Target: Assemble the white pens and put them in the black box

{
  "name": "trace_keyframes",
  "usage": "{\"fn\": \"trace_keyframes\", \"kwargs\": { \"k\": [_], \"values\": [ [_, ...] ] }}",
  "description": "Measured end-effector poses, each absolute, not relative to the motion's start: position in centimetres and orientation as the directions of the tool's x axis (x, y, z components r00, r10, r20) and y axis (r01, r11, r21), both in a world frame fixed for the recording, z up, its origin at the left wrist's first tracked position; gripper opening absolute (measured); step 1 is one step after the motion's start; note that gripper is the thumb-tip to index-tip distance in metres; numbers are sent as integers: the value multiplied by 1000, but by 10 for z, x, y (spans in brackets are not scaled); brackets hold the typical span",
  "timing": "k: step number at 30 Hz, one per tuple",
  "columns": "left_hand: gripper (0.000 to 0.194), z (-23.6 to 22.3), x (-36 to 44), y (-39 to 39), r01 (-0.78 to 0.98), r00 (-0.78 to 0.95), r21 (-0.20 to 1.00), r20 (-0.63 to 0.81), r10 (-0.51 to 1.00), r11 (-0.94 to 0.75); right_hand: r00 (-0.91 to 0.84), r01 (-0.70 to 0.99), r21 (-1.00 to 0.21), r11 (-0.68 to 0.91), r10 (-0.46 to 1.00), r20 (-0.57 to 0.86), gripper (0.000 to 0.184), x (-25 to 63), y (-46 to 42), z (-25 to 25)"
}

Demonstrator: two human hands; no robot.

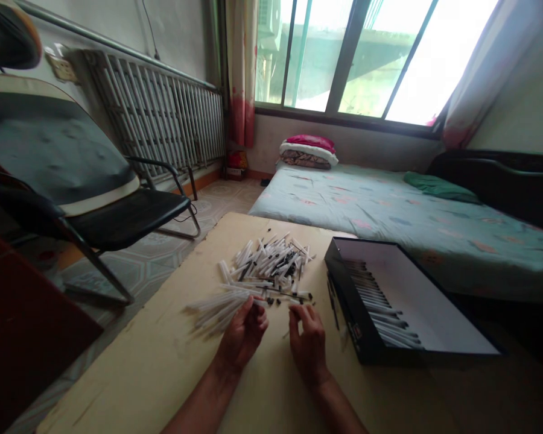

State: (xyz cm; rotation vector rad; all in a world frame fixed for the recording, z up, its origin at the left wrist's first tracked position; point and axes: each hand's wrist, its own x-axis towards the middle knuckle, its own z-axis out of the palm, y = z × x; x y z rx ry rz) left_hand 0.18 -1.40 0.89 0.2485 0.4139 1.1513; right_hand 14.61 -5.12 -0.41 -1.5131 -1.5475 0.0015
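A heap of clear plastic pen barrels, black caps and refills [266, 265] lies in the middle of a pale wooden tabletop [172, 361]. My left hand [242, 337] rests at the heap's near edge, its fingers curled round the end of a clear pen barrel [221, 310] that points left. A few centimetres to its right, my right hand [308, 343] has its fingers bent down in a pinch over small black parts; what it holds is too small to make out. A black open box [411, 301], with finished pens lined along its left side, stands at the right.
A black folding chair [95, 205] stands left of the table, before a white radiator [163, 114]. Beyond the table is a bed with a light blue sheet [389, 211] and pillows under a bright window. The table's right edge lies beside the box.
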Motion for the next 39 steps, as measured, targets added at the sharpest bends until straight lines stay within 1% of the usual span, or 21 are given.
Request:
{"fn": "trace_keyframes", "kwargs": {
  "k": [2, 5, 8, 10, 12, 14, 15, 17, 20, 21, 23, 25, 28, 34, 39],
  "values": [
    [13, 10, 3, -14, -823, 322, 432, -178, 930, 368, 130, 832, -511, 217, 819, 558, 17, 144, -48, 0],
    [16, 9, 4, -15, -778, 267, 542, -173, 948, 318, 63, 898, -406, 168, 865, 498, 18, 142, -38, 6],
    [19, 7, 6, -15, -717, 192, 646, -180, 965, 263, 34, 953, -281, 114, 881, 472, 17, 137, -25, 11],
    [21, 5, 7, -14, -691, 164, 681, -179, 970, 242, 31, 973, -216, 77, 889, 457, 16, 132, -16, 12],
    [22, 4, 7, -14, -678, 157, 695, -182, 971, 240, 42, 980, -196, 46, 904, 425, 16, 129, -11, 13],
    [23, 4, 7, -13, -673, 150, 699, -190, 970, 241, 63, 970, -240, 37, 917, 395, 17, 128, -10, 14],
    [23, 5, 7, -13, -672, 146, 701, -191, 971, 239, 71, 955, -293, 51, 918, 390, 16, 129, -12, 14],
    [23, 6, 7, -14, -668, 138, 708, -185, 973, 229, 95, 876, -470, 110, 915, 392, 13, 132, -18, 15],
    [24, 8, 9, -14, -649, 142, 726, -177, 974, 227, 164, 620, -759, 199, 913, 373, 7, 138, -33, 14],
    [24, 9, 9, -15, -638, 147, 735, -176, 973, 229, 191, 522, -825, 215, 913, 359, 8, 140, -38, 13],
    [25, 8, 10, -15, -613, 160, 756, -168, 973, 231, 239, 355, -906, 231, 914, 327, 12, 141, -46, 8],
    [25, 6, 10, -15, -589, 175, 776, -152, 973, 227, 270, 239, -944, 227, 918, 289, 15, 139, -51, 1],
    [26, 5, 11, -15, -553, 195, 804, -130, 972, 219, 282, 152, -965, 213, 927, 248, 17, 136, -53, -6],
    [27, 7, 12, -16, -485, 213, 849, -118, 970, 210, 289, 103, -973, 207, 930, 228, 17, 134, -51, -10],
    [27, 7, 12, -16, -462, 224, 863, -110, 968, 205, 289, 85, -977, 197, 933, 213, 17, 134, -52, -6]
  ]
}}
